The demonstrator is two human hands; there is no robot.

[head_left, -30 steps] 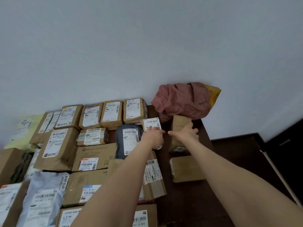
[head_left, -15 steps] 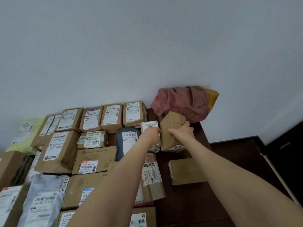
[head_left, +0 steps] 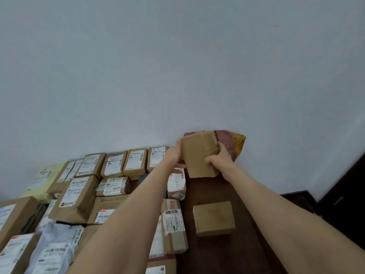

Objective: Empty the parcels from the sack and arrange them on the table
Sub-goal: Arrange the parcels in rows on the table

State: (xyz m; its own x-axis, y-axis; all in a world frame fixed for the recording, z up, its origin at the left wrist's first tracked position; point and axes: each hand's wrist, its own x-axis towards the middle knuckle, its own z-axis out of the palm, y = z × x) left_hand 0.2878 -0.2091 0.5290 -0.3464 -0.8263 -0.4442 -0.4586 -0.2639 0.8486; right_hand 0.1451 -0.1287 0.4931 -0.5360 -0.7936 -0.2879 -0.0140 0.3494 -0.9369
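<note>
I hold a plain brown cardboard parcel (head_left: 198, 154) lifted off the dark wooden table (head_left: 223, 254), near the far wall. My left hand (head_left: 175, 155) grips its left side and my right hand (head_left: 220, 158) grips its right side. Behind it lies the crumpled reddish sack (head_left: 226, 142) with a yellow piece beside it, mostly hidden by the parcel. Many labelled brown parcels (head_left: 136, 162) lie in rows on the left. A plain brown box (head_left: 214, 218) sits alone on the table below my hands.
A small white-labelled parcel (head_left: 176, 183) lies just under my left wrist. Grey plastic mailers (head_left: 57, 246) lie at the front left and a pale yellow one (head_left: 42, 178) at the far left. The table's right edge drops to a dark floor (head_left: 296, 200); the wall stands close behind.
Both hands have raised the brown parcel off the table and turned it, so its broad plain face now shows. My left hand left the white-labelled parcel and took the box's left side.
</note>
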